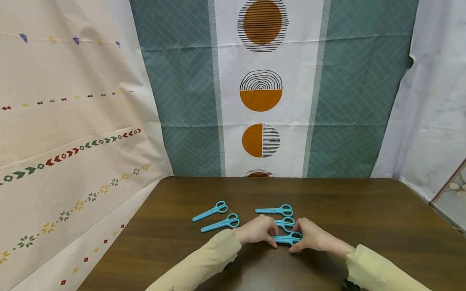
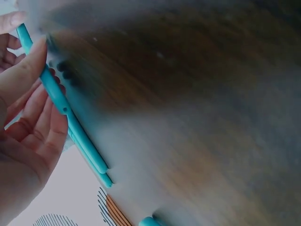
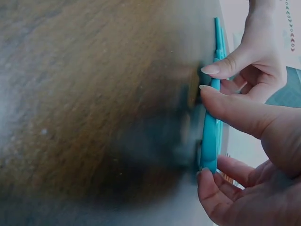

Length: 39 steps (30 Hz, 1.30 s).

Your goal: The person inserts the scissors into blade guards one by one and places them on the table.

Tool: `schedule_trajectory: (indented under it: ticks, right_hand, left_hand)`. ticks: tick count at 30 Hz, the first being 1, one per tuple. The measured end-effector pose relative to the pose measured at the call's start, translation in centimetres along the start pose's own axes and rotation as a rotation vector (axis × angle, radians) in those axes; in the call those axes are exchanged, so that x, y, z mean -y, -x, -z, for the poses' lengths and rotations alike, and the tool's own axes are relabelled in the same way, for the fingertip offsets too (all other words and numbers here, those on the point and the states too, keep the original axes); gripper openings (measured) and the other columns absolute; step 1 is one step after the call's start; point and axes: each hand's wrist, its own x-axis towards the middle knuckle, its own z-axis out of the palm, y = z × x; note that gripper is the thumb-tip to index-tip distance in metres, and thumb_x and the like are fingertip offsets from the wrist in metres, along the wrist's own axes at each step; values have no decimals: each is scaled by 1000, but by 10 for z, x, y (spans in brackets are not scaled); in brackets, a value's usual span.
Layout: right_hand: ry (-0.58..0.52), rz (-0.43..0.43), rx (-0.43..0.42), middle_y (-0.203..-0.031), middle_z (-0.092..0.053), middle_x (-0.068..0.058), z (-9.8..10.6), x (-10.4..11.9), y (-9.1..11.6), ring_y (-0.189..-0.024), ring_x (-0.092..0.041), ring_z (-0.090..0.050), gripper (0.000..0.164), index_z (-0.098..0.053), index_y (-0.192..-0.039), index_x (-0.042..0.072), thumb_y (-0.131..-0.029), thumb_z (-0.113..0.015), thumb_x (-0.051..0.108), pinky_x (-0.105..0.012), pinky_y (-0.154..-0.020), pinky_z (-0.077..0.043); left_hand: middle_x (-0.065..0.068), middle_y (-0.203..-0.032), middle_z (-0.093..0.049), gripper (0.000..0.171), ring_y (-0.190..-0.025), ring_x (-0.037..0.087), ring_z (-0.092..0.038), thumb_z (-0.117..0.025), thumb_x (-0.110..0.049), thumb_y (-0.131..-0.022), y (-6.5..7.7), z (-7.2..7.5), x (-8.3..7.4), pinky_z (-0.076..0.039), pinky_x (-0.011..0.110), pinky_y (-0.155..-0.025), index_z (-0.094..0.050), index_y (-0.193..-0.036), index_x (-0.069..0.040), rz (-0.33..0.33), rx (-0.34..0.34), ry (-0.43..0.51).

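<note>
A pair of light-blue scissors [image 1: 285, 239] lies flat at the near end of a column of scissors, its blades to the left and its loops to the right. My left hand [image 1: 257, 231] pinches the blade end; its thumb shows on the near edge in the left wrist view, against the scissors [image 2: 52, 89]. Thumb and fingers of my right hand [image 1: 309, 236] grip the loop end, seen edge-on in the right wrist view as scissors [image 3: 209, 141]. Just beyond lies a second pair of scissors [image 1: 289, 221], its blades partly hidden by my left hand.
Farther back in this column is another pair of scissors [image 1: 273, 210]. To the left, two more matching pairs lie slanted, a far pair of scissors [image 1: 205, 214] and a nearer pair of scissors [image 1: 214, 226]. The brown wooden table [image 1: 364, 210] ends at patterned curtains [image 1: 189, 121].
</note>
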Motion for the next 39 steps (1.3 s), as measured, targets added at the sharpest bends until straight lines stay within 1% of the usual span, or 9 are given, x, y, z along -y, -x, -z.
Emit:
schedule_trajectory:
  ticks: [3,8,15,22,32,39]
  right_hand:
    - [2,2,-1,-79,-43,-4,-1,-1,0,-69,-17,-40,47,-51,-86,1,-60,-85,23,-29,-58,-37]
    - [15,25,-12,-80,-43,-4,-4,-4,-1,-68,-16,-40,47,-53,-86,0,-60,-85,23,-29,-59,-38]
    - [28,36,-19,-81,-45,-3,-5,-6,0,-70,-16,-43,50,-55,-88,-1,-59,-86,25,-29,-61,-40]
    - [32,54,-12,-81,-45,-3,-5,-6,0,-70,-16,-43,51,-55,-89,0,-58,-86,25,-29,-61,-41]
    - [49,51,-27,-82,-45,-4,-6,-3,1,-72,-16,-45,51,-54,-89,1,-58,-86,25,-30,-63,-41]
    - [35,58,-17,-80,-48,-3,1,-4,2,-71,-17,-46,49,-55,-89,2,-62,-84,29,-32,-61,-42]
  left_hand:
    - [-13,-70,-54,15,-64,-3,-47,-78,-20,-71,0,0,1,-39,10,-58,-67,-77,-12,-6,5,-4]
    - [-10,-74,-53,19,-66,-2,-46,-78,-21,-70,1,-1,2,-38,10,-60,-64,-79,-12,-18,8,-37]
    - [-9,-73,-51,20,-65,-1,-45,-78,-20,-71,1,-3,1,-38,10,-59,-61,-78,-11,-26,12,-23]
    - [-8,-75,-51,23,-66,-1,-45,-78,-20,-70,0,-6,4,-37,8,-59,-60,-78,-11,-49,-2,-35]
    - [-8,-74,-51,23,-66,-1,-45,-79,-18,-69,0,-5,4,-37,9,-59,-59,-80,-11,-13,13,-17]
    - [-8,-76,-49,23,-68,0,-46,-78,-22,-70,2,-1,2,-37,9,-60,-63,-83,-10,-19,4,-25]
